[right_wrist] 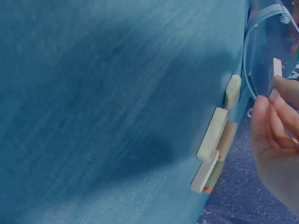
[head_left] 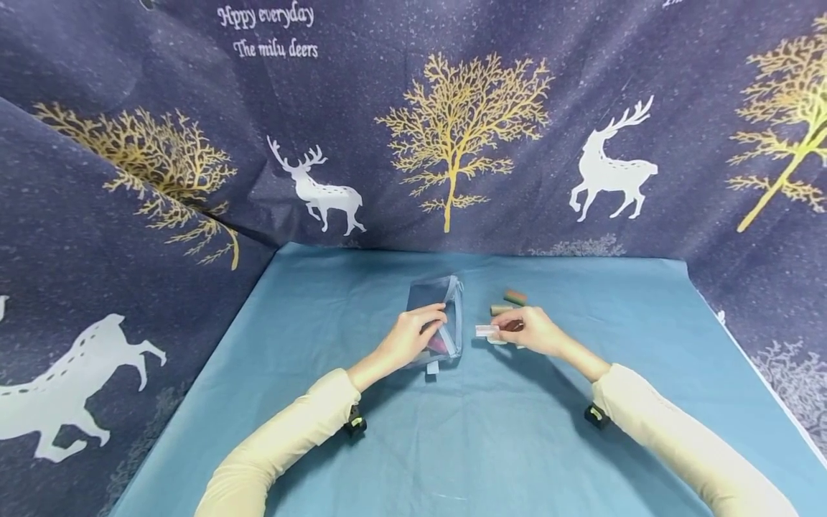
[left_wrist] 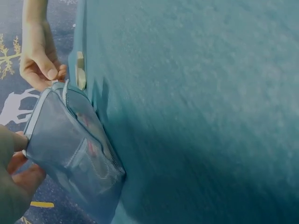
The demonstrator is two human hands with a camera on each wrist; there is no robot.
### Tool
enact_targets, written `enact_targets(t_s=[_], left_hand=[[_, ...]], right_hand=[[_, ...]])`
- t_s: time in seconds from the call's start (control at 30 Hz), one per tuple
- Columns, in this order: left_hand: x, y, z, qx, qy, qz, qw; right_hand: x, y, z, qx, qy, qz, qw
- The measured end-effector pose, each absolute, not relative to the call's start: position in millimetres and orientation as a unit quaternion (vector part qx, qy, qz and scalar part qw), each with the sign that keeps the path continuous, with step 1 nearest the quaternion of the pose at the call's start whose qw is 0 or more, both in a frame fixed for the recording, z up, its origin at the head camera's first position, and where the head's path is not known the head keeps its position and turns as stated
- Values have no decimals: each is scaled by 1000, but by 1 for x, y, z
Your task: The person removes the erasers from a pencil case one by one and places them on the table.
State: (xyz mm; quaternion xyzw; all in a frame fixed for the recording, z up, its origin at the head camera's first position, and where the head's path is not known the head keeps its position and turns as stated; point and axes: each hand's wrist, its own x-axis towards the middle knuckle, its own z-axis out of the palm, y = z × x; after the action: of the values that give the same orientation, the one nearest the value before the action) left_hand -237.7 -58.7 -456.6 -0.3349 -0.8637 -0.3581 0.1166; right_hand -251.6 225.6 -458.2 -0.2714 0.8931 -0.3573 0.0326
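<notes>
My left hand [head_left: 408, 336] pinches the edge of a see-through mesh zip pouch [left_wrist: 70, 135]. The pouch [head_left: 426, 293] lies on the blue cloth with its zip side facing right and its mouth parted. Something pink [head_left: 438, 345] shows through its wall. To the right of the mouth, my right hand [head_left: 538, 332] pinches a small white rectangular block [head_left: 487, 330] between thumb and fingertips. In the right wrist view that white block [right_wrist: 277, 68] points up from the fingertips and overlaps the pouch opening.
Several small blocks lie beside the right hand, among them an orange-and-green one [head_left: 515, 296], a tan one [head_left: 500, 310] and a pale one [right_wrist: 212, 134]. Blue cloth [head_left: 452, 445] covers the table. A dark printed curtain [head_left: 362, 108] hangs behind and at the left.
</notes>
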Motion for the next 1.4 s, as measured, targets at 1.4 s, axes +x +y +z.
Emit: enact_targets(t_s=[1.4], left_hand=[[-239,-58,-458,-324,-856,-389,104]], right_hand=[[-237,242,-469,-322,877,-337,114]])
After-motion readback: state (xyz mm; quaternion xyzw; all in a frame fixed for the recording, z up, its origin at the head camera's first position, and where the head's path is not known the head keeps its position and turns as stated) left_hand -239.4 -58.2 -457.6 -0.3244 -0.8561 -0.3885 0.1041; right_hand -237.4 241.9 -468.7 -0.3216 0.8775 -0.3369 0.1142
